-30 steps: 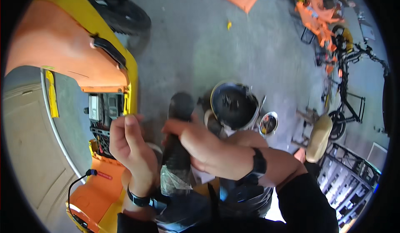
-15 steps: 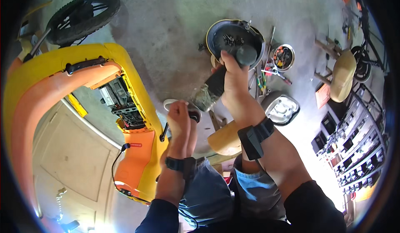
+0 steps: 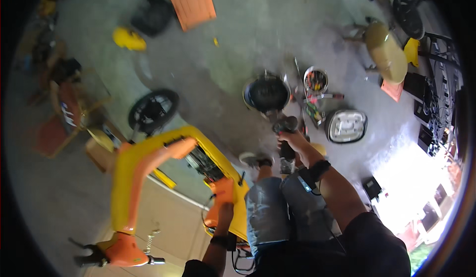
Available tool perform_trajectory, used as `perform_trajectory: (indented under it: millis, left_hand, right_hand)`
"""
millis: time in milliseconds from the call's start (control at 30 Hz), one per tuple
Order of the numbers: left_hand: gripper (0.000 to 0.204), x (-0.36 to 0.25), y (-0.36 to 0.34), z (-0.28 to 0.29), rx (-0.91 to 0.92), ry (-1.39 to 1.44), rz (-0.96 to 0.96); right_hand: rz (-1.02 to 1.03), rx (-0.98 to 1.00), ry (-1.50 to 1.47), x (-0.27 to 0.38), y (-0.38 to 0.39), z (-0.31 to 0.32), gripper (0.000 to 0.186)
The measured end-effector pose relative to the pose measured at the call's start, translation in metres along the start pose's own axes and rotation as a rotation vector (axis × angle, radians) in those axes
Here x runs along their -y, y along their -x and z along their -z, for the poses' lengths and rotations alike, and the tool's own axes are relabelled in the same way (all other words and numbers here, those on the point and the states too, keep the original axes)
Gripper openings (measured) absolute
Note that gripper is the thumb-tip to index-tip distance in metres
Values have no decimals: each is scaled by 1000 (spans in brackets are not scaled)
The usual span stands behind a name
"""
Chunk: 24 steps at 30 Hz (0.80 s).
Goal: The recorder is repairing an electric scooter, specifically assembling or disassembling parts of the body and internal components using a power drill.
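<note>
My right hand (image 3: 293, 140) is wrapped round the grip of a dark cordless drill (image 3: 286, 153), held above my right knee. Its rounded head points away from me, and the pale block at the base of the grip hangs toward me. My left hand (image 3: 225, 211) is down at the orange panel (image 3: 225, 192) of a yellow and orange moped (image 3: 128, 193) on my left. Blur hides its fingers. Beside that panel, an open bay (image 3: 204, 163) in the moped's body shows dark parts and wiring.
Ahead on the floor stands a black bowl (image 3: 267, 94), with a round tin of small parts (image 3: 316, 80) and hand tools (image 3: 313, 112) beside it. A grey tray (image 3: 347, 126) is at right. Farther off are a wheel (image 3: 153, 110), an orange panel (image 3: 193, 4) and a tan seat (image 3: 386, 46).
My view has swung, showing more floor and the moped's handlebar. My left hand has gone from near my shoe to the moped's orange panel. The drill has come back from over the bowl toward my knees.
</note>
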<state>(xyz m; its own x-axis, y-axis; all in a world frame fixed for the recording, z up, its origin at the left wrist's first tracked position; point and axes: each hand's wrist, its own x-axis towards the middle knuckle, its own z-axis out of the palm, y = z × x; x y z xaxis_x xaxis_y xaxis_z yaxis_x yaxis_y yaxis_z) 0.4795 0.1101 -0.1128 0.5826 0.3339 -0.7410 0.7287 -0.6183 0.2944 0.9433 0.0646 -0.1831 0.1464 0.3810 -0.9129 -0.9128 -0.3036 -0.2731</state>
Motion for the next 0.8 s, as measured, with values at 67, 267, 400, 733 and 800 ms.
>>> perform_trajectory:
  millis: [67,267,400,733,800]
  left_hand:
    - [18,4,30,38,80,113,35]
    - [21,-43,64,130,-74,1321,904]
    - [20,-65,87,143,-121,1498,806]
    - [18,9,189,-13,-92,2426,502]
    - [20,32,189,-22,-289,2350,586]
  right_hand:
    - [47,59,26,42,20,18,46]
    - [373,-320,650,119,88,141,79]
    - [134,-562,1168,144,151,233,90]
    - [34,-245,1428,160,201,120,63]
    - [-61,-158,1517,158,209,77,56]
